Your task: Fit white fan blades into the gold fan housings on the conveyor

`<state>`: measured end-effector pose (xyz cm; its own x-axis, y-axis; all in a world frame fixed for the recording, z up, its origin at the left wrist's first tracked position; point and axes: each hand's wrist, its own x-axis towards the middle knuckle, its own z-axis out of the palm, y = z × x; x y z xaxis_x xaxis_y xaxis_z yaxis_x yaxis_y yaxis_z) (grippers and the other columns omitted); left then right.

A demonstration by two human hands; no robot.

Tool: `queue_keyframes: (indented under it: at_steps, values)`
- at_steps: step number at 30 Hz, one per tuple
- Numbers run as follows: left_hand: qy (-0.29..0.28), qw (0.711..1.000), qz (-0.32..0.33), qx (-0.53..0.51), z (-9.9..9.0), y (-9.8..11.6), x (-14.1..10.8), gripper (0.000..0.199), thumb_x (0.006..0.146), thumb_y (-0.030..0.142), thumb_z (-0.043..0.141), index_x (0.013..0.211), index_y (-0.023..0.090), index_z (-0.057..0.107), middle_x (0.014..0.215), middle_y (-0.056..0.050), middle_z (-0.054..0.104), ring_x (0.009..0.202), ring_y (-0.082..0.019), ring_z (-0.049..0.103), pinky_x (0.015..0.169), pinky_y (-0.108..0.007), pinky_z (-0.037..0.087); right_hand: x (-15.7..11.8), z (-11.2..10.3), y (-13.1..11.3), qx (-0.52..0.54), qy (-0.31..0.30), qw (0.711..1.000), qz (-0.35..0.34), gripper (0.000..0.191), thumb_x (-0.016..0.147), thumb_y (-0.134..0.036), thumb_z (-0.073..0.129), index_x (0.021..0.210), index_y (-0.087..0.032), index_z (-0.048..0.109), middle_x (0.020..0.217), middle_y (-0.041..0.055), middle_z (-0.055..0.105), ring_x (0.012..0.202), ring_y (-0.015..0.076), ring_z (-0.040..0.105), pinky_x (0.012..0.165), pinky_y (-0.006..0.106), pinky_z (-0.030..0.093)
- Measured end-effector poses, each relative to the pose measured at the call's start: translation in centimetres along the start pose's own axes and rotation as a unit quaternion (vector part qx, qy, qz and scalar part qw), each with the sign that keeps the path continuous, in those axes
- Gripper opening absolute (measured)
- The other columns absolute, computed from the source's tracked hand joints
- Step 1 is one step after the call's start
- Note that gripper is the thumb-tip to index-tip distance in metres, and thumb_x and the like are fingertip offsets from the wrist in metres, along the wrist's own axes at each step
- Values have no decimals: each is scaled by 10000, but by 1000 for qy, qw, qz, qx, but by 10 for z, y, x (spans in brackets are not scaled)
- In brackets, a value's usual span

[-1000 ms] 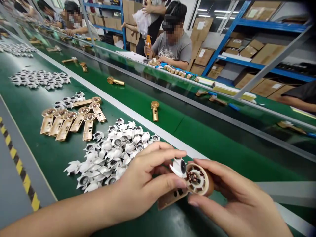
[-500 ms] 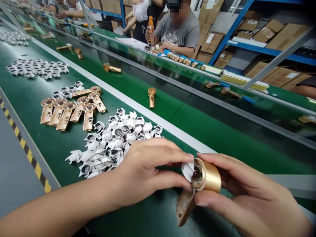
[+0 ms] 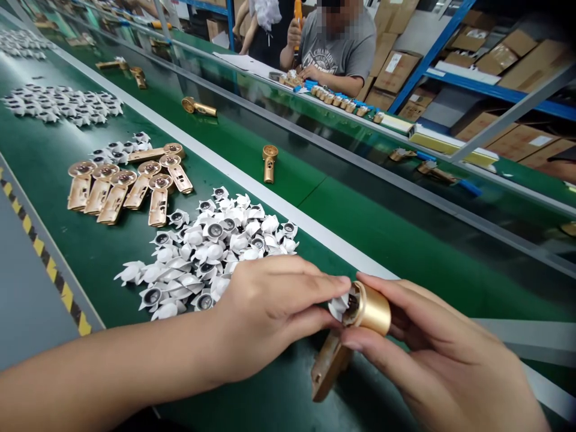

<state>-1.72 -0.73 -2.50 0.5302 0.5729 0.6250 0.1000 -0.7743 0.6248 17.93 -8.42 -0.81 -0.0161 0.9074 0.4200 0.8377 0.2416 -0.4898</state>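
Observation:
My left hand (image 3: 283,306) pinches a white fan blade (image 3: 338,307) between thumb and fingers. The blade sits at the open mouth of a gold fan housing (image 3: 375,309), partly inside it; whether it is seated cannot be made out. Fingers and thumb of my right hand (image 3: 432,342) are closed round the housing's barrel. Its handle half hangs down below, tilted to the left. Just beyond my left hand lies a heap of loose white fan blades (image 3: 216,240) on the green work surface.
Several gold fan housings (image 3: 114,195) lie grouped at the left. Single housings (image 3: 269,163) lie on the green belt beyond the white strip. More blades (image 3: 63,103) spread farther off. Across the line, a person (image 3: 335,48) holds an orange tool. Shelves with boxes stand behind.
Both hands have shifted slightly left with the blade and housing, and the housing has turned a little. The co-worker's orange tool is raised higher.

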Motion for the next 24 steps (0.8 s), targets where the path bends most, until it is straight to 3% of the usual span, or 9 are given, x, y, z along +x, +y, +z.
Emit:
queue_keyframes:
  at_steps: [4,8,12,17,20,23,24]
  values:
    - [19,999,1,48,8,6,-9,272,881,71,634,1145,77,697,1135,-74,762,1054,-87,705,1009,-117,489,-5,7,-5,-39,16,999,-2,353,910,-512,615,1094,-216,675,971,58,738,744,160,739,642,199,608]
    - [33,999,-35,17,11,10,-13,334,855,11,597,1169,81,686,1178,-63,748,1112,-96,688,1036,-128,484,-11,12,-12,-141,36,989,-17,373,925,-490,605,1144,-190,646,1030,74,727,813,178,728,691,241,584]
    - [25,996,-63,-52,15,14,-20,414,830,-27,553,1217,74,662,1238,-84,717,1155,-139,673,1058,-187,500,-15,17,-17,-263,85,959,-55,368,936,-389,624,1228,-167,601,1073,90,725,882,205,717,712,280,533]
    - [6,989,-115,-98,19,20,-17,606,808,69,592,1406,136,518,1262,-87,704,1011,-176,738,944,-250,597,-11,10,-11,-141,35,988,-41,339,950,-461,562,1146,-199,650,1038,65,734,813,184,717,665,269,529]
    - [8,986,-114,-117,-6,23,-1,640,842,141,610,1459,164,440,1201,-65,736,1016,-171,733,891,-247,618,14,-4,8,-129,-3,988,79,449,859,-622,586,1040,-232,712,863,43,744,673,194,687,571,296,499]
    - [74,993,-93,-23,-57,24,2,388,861,127,637,1237,222,644,1070,-19,764,926,-141,730,834,-235,615,58,-18,46,-235,-68,930,275,530,794,-731,558,908,-249,744,735,59,714,602,211,622,527,324,438]
    - [98,990,-94,26,-74,24,-4,371,842,114,661,1193,233,666,1010,-8,762,870,-136,723,774,-231,613,73,-20,62,-248,-80,919,296,527,822,-714,530,884,-237,745,743,79,714,598,213,606,524,329,422]
